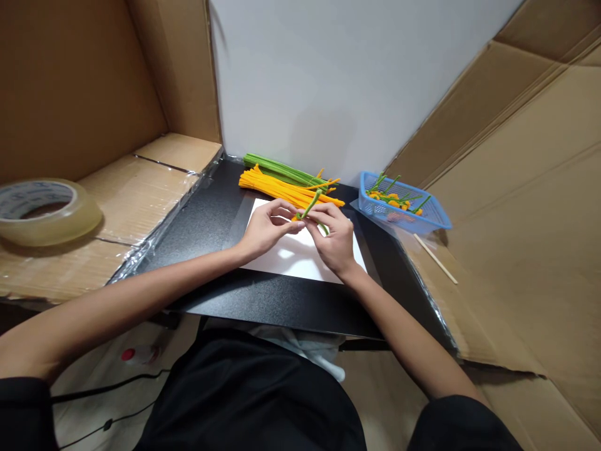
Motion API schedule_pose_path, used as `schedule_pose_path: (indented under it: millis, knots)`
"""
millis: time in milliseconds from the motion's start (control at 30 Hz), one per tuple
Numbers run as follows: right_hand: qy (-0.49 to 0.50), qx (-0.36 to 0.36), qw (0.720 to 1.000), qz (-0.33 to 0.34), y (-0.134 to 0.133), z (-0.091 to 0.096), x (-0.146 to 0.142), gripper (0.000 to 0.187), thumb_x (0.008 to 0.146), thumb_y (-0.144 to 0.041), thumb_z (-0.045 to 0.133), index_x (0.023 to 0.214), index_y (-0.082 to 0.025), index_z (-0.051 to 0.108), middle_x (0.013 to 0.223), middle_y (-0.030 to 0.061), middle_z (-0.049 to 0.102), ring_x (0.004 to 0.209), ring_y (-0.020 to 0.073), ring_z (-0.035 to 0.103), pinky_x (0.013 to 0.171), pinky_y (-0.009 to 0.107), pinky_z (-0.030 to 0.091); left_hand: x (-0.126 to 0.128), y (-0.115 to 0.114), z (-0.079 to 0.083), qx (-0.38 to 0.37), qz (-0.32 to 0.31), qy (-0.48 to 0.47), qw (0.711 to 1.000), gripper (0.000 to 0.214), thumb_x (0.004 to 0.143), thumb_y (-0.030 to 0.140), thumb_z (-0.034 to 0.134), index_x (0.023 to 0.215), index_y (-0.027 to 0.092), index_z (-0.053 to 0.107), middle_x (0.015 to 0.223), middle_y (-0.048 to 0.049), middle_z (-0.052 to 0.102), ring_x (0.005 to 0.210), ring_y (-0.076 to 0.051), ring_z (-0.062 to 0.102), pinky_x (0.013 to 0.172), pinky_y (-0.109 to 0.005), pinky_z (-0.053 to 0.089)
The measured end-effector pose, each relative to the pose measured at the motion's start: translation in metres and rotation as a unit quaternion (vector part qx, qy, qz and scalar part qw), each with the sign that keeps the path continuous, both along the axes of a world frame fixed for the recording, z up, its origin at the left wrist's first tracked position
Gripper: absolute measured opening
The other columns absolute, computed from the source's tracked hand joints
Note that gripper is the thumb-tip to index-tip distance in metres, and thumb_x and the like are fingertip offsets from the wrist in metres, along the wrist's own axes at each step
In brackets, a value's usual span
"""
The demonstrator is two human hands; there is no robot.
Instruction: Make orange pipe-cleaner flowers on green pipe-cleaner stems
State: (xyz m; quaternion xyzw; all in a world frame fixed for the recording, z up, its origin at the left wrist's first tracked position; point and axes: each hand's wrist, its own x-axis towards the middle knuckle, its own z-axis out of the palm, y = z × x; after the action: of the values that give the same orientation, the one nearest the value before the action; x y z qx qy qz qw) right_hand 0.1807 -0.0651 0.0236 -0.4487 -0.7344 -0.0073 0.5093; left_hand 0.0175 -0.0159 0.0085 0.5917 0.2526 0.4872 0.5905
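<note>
Both hands meet over a white sheet [282,263] at the middle of the black table. Between their fingertips is a small pipe-cleaner flower [312,204] with an orange part and a green stem sticking up. My left hand [267,228] pinches it at the orange end, which its fingers partly cover. My right hand [334,239] closes on the green stem, and a green end shows between its fingers. Just beyond the hands lie a bundle of orange pipe cleaners [272,186] and, behind it, a bundle of green pipe cleaners [277,168].
A blue basket [434,216] at the back right holds several orange-and-green pieces. A thin wooden stick [436,259] lies on the cardboard at right. On the left cardboard ledge sits a large roll of clear tape [79,216]. Cardboard walls flank the black table [263,304].
</note>
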Motion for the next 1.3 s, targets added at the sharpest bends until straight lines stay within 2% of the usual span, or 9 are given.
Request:
schedule_pose_path:
  millis: [200, 300, 433, 633, 900, 1100, 1300]
  knots:
    - [0.11, -0.028, 0.993, -0.002, 0.001, -0.003, 0.002, 0.012, 0.085, -0.027, 0.075, 0.095, -0.022, 0.075, 0.091, 0.0045, 0.074, 0.082, 0.0198, 0.071, 0.076, 0.035, 0.06, -0.001, 0.001, 0.002, 0.016, 0.016, -0.003, 1.0, 0.043, 0.062, 0.032, 0.09, 0.093, 0.013, 0.067, 0.081, -0.0037, 0.074, 0.07, -0.016, 0.072, 0.07, -0.029, 0.061]
    - [0.103, -0.026, 0.994, 0.008, 0.003, -0.004, 0.003, 0.004, 0.086, -0.024, 0.073, 0.089, -0.023, 0.076, 0.09, 0.0041, 0.073, 0.084, 0.0193, 0.07, 0.077, 0.034, 0.059, -0.001, 0.002, 0.002, 0.012, 0.02, -0.014, 1.0, 0.043, 0.062, 0.032, 0.09, 0.092, 0.014, 0.066, 0.077, -0.0021, 0.073, 0.069, -0.016, 0.072, 0.069, -0.029, 0.061]
    - [0.12, -0.044, 0.991, 0.029, 0.005, -0.004, 0.003, 0.009, 0.088, -0.021, 0.068, 0.088, -0.024, 0.076, 0.09, 0.0034, 0.072, 0.083, 0.0186, 0.069, 0.074, 0.034, 0.058, -0.001, 0.003, 0.003, 0.029, 0.024, -0.011, 0.999, 0.039, 0.062, 0.032, 0.089, 0.09, 0.015, 0.067, 0.071, -0.0008, 0.072, 0.067, -0.014, 0.07, 0.068, -0.028, 0.06]
    - [0.127, -0.058, 0.99, 0.039, 0.005, -0.011, 0.002, 0.013, 0.088, -0.02, 0.068, 0.094, -0.026, 0.077, 0.093, 0.0028, 0.072, 0.087, 0.0191, 0.069, 0.08, 0.036, 0.059, -0.003, 0.002, 0.004, 0.041, 0.03, 0.003, 0.999, 0.036, 0.064, 0.029, 0.087, 0.092, 0.014, 0.07, 0.067, -0.0008, 0.072, 0.064, -0.014, 0.07, 0.068, -0.027, 0.06]
    - [0.081, -0.001, 0.997, 0.006, 0.0, -0.007, -0.001, 0.007, 0.089, -0.027, 0.07, 0.091, -0.025, 0.076, 0.089, 0.0038, 0.074, 0.084, 0.0207, 0.069, 0.077, 0.037, 0.058, -0.003, 0.002, 0.006, 0.044, 0.024, 0.014, 0.999, 0.036, 0.065, 0.031, 0.087, 0.093, 0.014, 0.071, 0.069, -0.0026, 0.073, 0.065, -0.016, 0.071, 0.068, -0.028, 0.06]
    - [0.049, -0.02, 0.999, 0.005, 0.001, -0.002, 0.003, 0.014, 0.09, -0.034, 0.07, 0.084, -0.022, 0.074, 0.081, 0.0032, 0.074, 0.074, 0.0191, 0.068, 0.068, 0.033, 0.055, -0.006, 0.008, 0.002, 0.09, 0.001, 0.065, 0.994, 0.036, 0.067, 0.035, 0.086, 0.094, 0.014, 0.072, 0.073, -0.0047, 0.075, 0.066, -0.016, 0.071, 0.066, -0.028, 0.058]
    - [-0.028, -0.005, 1.0, 0.013, 0.003, -0.003, 0.01, 0.01, 0.09, -0.025, 0.068, 0.082, -0.02, 0.069, 0.078, 0.0023, 0.068, 0.066, 0.016, 0.061, 0.061, 0.03, 0.049, -0.009, 0.005, 0.007, 0.15, 0.007, 0.111, 0.982, 0.031, 0.068, 0.037, 0.086, 0.085, 0.015, 0.071, 0.07, -0.0041, 0.074, 0.063, -0.016, 0.07, 0.063, -0.027, 0.055]
